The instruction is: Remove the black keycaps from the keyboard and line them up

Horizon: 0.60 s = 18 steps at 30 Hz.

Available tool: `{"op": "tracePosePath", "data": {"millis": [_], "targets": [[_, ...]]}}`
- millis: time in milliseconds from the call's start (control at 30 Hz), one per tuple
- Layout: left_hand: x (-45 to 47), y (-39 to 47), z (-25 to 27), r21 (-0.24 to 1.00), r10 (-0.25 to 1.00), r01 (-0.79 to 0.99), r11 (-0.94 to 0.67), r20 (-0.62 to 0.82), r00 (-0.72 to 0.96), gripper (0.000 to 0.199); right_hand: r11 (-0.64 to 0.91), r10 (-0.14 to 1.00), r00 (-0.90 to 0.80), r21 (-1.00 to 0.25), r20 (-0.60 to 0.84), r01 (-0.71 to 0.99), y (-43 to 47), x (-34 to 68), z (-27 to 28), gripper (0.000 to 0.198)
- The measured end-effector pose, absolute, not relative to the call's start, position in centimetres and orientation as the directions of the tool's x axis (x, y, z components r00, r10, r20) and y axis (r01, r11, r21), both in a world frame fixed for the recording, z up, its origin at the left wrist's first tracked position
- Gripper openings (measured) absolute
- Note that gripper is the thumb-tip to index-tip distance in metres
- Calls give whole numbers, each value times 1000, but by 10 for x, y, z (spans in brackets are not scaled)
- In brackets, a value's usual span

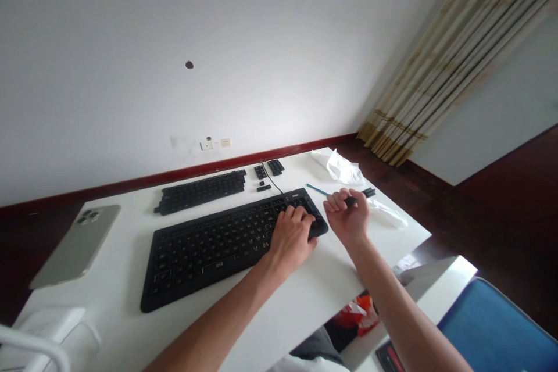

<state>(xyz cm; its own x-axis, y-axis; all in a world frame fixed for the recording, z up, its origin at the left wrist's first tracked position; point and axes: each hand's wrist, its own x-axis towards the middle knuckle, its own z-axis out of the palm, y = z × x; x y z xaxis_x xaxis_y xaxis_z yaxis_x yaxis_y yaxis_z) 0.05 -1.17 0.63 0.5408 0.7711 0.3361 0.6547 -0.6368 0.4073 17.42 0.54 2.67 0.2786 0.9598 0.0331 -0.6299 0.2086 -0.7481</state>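
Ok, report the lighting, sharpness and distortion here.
Head view: the plain white wall brightens toward its middle, the dark brown floor sits in shade; head view: the black rectangular keyboard looks soft, its finer detail unclear; head view: the cream gold-banded curtain slants, probably lens stretch.

The left hand (pixel 293 237) and right hand (pixel 350 218) are bare, and the slender forearms (pixel 231 314) widen smoothly from narrow wrists, uncovered down to the lower edge, where a white garment (pixel 307 364) meets dark grey cloth (pixel 320 346) over the lap
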Motion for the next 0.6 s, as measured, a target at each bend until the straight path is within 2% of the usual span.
{"op": "tracePosePath", "data": {"millis": [333, 467, 600], "targets": [[1, -14, 6, 487, 799, 636, -599, 317, 511, 39, 126, 973, 230, -751, -35, -648, 8, 164, 23, 41], [0, -15, 7, 475, 799, 645, -599, 310, 515, 38, 217, 955, 292, -806, 58, -550, 8, 159, 21, 49], [0, -16, 7, 469, 796, 645, -604, 310, 520, 39, 245, 958, 253, -848, 136, -470, 6, 154, 16, 43]]}}
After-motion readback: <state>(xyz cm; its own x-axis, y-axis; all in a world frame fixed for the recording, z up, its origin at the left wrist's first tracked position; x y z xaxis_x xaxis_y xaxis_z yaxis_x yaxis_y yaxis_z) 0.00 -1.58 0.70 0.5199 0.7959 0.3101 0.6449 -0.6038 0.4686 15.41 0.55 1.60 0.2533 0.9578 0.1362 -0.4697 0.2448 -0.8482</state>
